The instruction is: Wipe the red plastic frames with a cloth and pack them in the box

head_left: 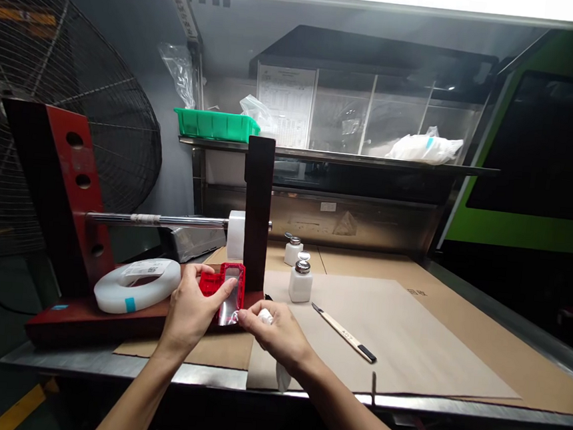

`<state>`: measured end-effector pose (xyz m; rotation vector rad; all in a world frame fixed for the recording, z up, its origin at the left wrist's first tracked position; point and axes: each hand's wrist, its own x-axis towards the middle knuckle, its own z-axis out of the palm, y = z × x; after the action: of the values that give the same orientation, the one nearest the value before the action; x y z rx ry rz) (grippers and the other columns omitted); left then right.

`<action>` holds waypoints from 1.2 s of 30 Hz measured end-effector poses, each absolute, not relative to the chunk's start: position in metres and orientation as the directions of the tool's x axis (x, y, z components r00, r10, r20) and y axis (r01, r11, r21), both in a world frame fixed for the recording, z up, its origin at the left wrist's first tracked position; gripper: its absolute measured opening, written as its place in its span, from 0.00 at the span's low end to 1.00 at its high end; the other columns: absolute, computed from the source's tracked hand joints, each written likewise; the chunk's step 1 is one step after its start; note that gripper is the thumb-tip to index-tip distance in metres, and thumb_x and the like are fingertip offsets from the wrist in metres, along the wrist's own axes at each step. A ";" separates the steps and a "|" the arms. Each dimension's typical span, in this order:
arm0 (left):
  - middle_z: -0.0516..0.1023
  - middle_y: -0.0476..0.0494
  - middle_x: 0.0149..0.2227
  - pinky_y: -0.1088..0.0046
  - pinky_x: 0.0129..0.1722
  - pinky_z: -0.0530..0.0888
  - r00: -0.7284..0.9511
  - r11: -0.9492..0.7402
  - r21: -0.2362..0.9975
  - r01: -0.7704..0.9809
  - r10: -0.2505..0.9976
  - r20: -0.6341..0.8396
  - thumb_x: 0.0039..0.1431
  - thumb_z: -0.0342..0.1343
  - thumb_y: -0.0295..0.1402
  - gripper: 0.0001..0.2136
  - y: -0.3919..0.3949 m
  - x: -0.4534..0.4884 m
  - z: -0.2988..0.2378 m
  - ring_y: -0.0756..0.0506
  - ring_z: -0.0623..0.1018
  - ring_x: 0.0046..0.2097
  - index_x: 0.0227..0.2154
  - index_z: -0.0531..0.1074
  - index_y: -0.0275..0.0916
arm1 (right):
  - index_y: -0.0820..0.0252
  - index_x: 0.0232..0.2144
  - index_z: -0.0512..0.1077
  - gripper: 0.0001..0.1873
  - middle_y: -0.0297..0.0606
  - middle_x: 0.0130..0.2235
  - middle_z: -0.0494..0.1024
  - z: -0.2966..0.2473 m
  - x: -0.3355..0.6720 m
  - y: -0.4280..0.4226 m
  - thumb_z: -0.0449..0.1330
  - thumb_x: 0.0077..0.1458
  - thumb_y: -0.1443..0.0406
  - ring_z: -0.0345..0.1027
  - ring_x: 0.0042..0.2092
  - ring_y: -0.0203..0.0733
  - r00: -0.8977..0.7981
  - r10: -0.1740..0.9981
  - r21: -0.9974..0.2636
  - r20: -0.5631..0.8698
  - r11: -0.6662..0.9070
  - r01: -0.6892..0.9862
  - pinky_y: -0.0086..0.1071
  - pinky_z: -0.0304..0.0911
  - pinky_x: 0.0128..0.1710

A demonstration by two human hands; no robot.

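Observation:
My left hand (pixel 191 314) grips a red plastic part (pixel 221 283) with a clear window, held upright over the red base of a tape stand. A strip of clear film (pixel 228 313) hangs from the part's lower edge. My right hand (pixel 279 335) pinches that film's bottom corner with thumb and forefinger. A white cloth (pixel 266 316) is balled in the same hand, and its tail hangs below the wrist. Both hands are close together near the table's front edge.
A red tape stand (pixel 64 175) with a steel rod carries a white roll (pixel 236 235); a large white tape ring (pixel 137 283) lies on its base. Two white dispenser bottles (pixel 301 280) and a craft knife (pixel 344 332) sit on brown paper. A fan stands left.

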<state>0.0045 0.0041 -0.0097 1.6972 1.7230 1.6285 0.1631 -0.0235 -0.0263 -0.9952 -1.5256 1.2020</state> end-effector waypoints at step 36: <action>0.71 0.51 0.26 0.69 0.29 0.69 -0.331 -0.308 0.781 0.544 0.776 0.537 0.61 0.48 0.39 0.09 -0.006 0.006 -0.009 0.49 0.72 0.27 0.34 0.66 0.37 | 0.75 0.63 0.42 0.43 0.45 0.28 0.78 0.001 0.150 -0.018 0.53 0.47 0.71 0.72 0.26 0.47 -0.599 0.727 0.174 0.336 0.577 0.798 0.33 0.58 0.21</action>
<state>0.0064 -0.0061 -0.0089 1.6820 1.7124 1.6968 0.1500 -0.0175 0.0005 -1.2683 -2.5809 -0.4543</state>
